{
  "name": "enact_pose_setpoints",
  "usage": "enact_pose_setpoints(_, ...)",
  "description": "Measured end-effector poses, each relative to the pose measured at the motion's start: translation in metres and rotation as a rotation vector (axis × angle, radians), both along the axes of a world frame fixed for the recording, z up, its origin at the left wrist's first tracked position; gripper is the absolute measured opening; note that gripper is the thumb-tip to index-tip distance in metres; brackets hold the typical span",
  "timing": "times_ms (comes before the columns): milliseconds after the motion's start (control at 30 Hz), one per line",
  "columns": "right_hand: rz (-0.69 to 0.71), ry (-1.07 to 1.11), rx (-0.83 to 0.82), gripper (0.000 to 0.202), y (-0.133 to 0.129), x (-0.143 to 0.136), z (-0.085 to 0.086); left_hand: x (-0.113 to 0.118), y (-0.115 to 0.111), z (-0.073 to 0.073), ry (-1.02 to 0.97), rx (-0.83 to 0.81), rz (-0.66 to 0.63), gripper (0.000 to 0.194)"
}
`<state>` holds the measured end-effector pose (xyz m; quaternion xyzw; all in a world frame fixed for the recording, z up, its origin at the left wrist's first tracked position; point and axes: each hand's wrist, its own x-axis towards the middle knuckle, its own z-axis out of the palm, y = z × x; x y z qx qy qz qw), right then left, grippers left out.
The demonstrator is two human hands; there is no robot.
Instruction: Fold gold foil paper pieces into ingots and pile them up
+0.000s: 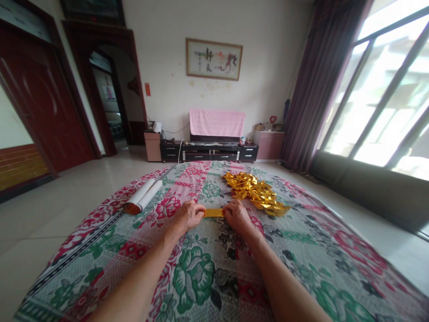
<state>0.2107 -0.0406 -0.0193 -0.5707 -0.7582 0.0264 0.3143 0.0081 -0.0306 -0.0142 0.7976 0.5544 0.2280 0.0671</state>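
Note:
A flat strip of gold foil paper (213, 213) stretches between my two hands, just above or on the flowered cloth. My left hand (189, 213) pinches its left end between thumb and fingers. At the other end, my right hand (236, 215) grips it the same way. Beyond my right hand lies a heap of folded gold foil pieces (253, 190), shiny and crumpled-looking. To the left rests a roll of white-backed paper (144, 196), with an orange-gold colour showing at its near end.
A floral cloth (194, 277) covers the rounded surface under my arms. Past its far edge stand a low black cabinet (211, 154) and a pink cloth (217, 122) draped over something. Tiled floor (114, 172) runs around it. A window and curtain (308, 89) are on the right.

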Motion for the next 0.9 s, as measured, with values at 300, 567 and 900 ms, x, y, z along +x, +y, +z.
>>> enact_pose_setpoints(300, -0.094, -0.003, -0.048, 0.027, -0.010, -0.006, 0.006, -0.002, -0.001, 0.002, 0.027, 0.008, -0.037, 0.024)
enact_pose_setpoints(567, -0.015, -0.001, -0.030, 0.027, -0.004, 0.003, -0.002, -0.004, -0.004, 0.008, 0.045, -0.001, -0.061, 0.026)
enact_pose_setpoints(900, -0.057, 0.013, -0.095, 0.031, -0.007, 0.001, 0.001, -0.004, -0.005, 0.012, 0.027, -0.044, -0.062, 0.027)
